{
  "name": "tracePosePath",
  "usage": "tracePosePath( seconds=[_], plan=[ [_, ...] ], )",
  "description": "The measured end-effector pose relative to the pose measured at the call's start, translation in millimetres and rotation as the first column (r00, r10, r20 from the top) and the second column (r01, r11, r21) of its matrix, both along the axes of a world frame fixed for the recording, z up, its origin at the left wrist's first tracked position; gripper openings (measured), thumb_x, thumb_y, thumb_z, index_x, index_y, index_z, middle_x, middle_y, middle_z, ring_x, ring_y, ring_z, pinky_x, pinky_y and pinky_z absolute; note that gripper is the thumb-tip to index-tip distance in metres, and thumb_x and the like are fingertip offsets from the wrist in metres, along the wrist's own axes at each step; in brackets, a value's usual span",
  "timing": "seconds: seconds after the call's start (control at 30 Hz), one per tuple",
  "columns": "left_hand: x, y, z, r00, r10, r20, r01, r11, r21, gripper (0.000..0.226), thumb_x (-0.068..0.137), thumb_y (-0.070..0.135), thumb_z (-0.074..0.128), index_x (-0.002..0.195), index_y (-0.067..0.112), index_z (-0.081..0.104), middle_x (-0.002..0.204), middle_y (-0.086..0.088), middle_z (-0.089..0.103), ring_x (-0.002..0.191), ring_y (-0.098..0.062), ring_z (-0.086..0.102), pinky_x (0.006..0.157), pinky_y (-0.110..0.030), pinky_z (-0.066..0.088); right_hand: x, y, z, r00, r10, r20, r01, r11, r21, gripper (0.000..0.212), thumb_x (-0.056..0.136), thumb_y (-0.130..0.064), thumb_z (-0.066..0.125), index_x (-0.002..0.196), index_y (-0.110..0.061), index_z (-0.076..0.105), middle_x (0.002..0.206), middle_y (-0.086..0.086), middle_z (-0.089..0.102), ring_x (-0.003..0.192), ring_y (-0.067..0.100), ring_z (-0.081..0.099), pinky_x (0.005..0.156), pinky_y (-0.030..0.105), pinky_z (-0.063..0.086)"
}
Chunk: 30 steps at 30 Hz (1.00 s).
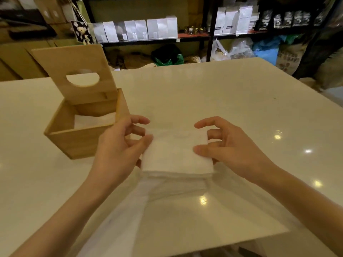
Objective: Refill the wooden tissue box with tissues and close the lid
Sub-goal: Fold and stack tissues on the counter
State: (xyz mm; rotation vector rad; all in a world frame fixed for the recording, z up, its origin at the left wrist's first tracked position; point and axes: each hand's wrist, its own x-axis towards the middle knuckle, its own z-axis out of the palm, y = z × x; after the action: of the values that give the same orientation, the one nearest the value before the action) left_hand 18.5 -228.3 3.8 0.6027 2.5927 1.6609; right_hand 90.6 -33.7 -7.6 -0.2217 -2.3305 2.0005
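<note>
A white table [232, 101] fills most of the view. On it, to the left of the tissue stack, stands the wooden tissue box [81, 140], its lid [74, 71] raised upright at the far side, a round hole cut through it; some white tissue lies inside the box. The stack of white tissues [176, 154] sits just right of the box, held at its two sides. The left hand [120, 151] grips the stack's left edge, thumb on top; the right hand [228, 145] pinches its right edge.
</note>
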Motion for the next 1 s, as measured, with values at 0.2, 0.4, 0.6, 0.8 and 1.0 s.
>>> tracePosePath(
  seconds=[0.2, 0.4, 0.6, 0.8, 1.0],
  plan=[
    [11, -12, -21, 1.000, 0.012, 0.018, -0.010, 0.998, -0.063, 0.026, 0.082, 0.009, 0.063, 0.085, 0.034, 0.058, 0.078, 0.005, 0.058, 0.049, -0.007, 0.060, 0.037, -0.020, 0.050, 4, -11, -18, 0.999, -0.023, 0.026, 0.020, 0.995, 0.093, 0.043, 0.071, -0.008, 0.073, 0.102, -0.032, 0.055, 0.083, 0.001, 0.053, 0.052, 0.012, 0.054, 0.051, 0.029, 0.042],
    [12, -18, -29, 0.992, -0.058, -0.114, 0.017, 0.945, -0.328, 0.016, 0.085, 0.017, 0.060, 0.096, 0.028, 0.058, 0.083, 0.011, 0.059, 0.056, -0.011, 0.055, 0.052, -0.016, 0.046, 11, -22, -23, 0.999, -0.014, -0.035, 0.024, 0.951, 0.308, 0.044, 0.076, -0.012, 0.069, 0.108, -0.032, 0.048, 0.084, -0.004, 0.053, 0.051, 0.008, 0.051, 0.048, 0.020, 0.043],
    [19, -24, -27, 0.931, -0.145, -0.334, -0.052, 0.855, -0.516, 0.024, 0.087, 0.024, 0.054, 0.110, 0.022, 0.058, 0.107, 0.006, 0.050, 0.070, -0.014, 0.052, 0.061, -0.030, 0.045, 15, -20, -21, 0.995, 0.027, -0.097, 0.059, 0.623, 0.780, 0.048, 0.079, -0.042, 0.060, 0.123, -0.032, 0.043, 0.117, -0.015, 0.043, 0.093, -0.010, 0.039, 0.079, 0.023, 0.040],
    [13, -32, -30, 0.903, -0.353, -0.244, 0.128, 0.764, -0.632, 0.054, 0.087, 0.049, 0.024, 0.131, 0.024, 0.046, 0.136, 0.009, 0.044, 0.120, -0.004, 0.040, 0.094, -0.015, 0.028, 5, -14, -30, 0.976, 0.213, -0.055, -0.041, 0.422, 0.906, 0.060, 0.086, -0.049, 0.019, 0.134, -0.021, 0.042, 0.146, -0.003, 0.039, 0.136, 0.014, 0.024, 0.109, 0.025, 0.017],
    [11, -31, -38, 0.941, -0.315, -0.122, 0.173, 0.759, -0.627, 0.057, 0.089, 0.045, 0.040, 0.141, 0.024, 0.029, 0.149, 0.018, 0.022, 0.131, 0.005, 0.019, 0.101, -0.007, 0.007, 2, -12, -36, 0.966, 0.258, 0.005, -0.100, 0.357, 0.929, 0.056, 0.086, -0.046, 0.028, 0.124, -0.014, 0.052, 0.134, 0.004, 0.054, 0.132, 0.023, 0.037, 0.104, 0.026, 0.014]
  ],
)
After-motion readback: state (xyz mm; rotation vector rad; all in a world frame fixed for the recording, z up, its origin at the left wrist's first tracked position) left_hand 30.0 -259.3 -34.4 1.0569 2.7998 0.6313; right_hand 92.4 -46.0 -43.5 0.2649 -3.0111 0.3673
